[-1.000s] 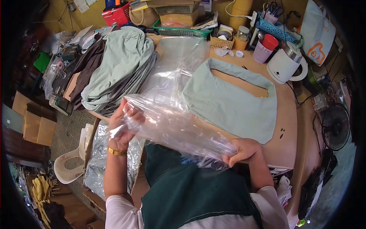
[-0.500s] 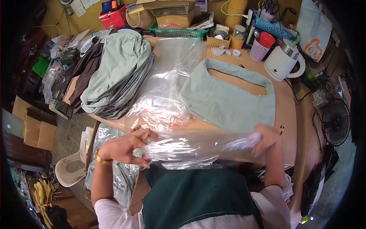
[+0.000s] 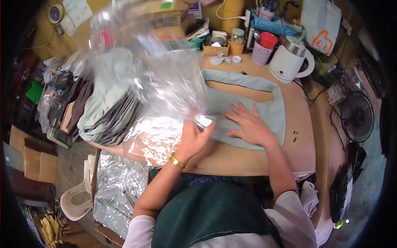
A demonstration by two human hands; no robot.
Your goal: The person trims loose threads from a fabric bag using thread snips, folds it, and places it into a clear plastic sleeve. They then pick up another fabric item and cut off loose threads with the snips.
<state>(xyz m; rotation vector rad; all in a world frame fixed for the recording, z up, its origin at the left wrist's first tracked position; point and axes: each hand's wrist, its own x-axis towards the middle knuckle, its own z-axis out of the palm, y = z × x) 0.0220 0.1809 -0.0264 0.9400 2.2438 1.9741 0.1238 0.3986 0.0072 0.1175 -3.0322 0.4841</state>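
Observation:
A pale green cloth shoulder bag (image 3: 264, 93) lies flat on the table, its strap forming a loop toward the back. My right hand (image 3: 253, 126) rests on the bag's front part with fingers spread. Just left of it, my left hand (image 3: 194, 140), with a gold bracelet at the wrist, pinches a clear plastic bag (image 3: 165, 78). The plastic billows up and away from me, blurred by motion, and partly hides the pile behind it. More clear plastic (image 3: 155, 142) lies shiny on the table under it.
Folded pale green cloth pieces (image 3: 109, 109) are stacked at the left. A white kettle (image 3: 287, 62), a pink cup (image 3: 262, 51) and small baskets (image 3: 216, 50) stand at the back. A box of plastic-wrapped items (image 3: 120, 182) is below the table's left edge; a fan (image 3: 356, 118) stands right.
My left hand has swung the plastic bag from in front of me up and over the table's left side. My right hand has let go of it and come down on the cloth bag.

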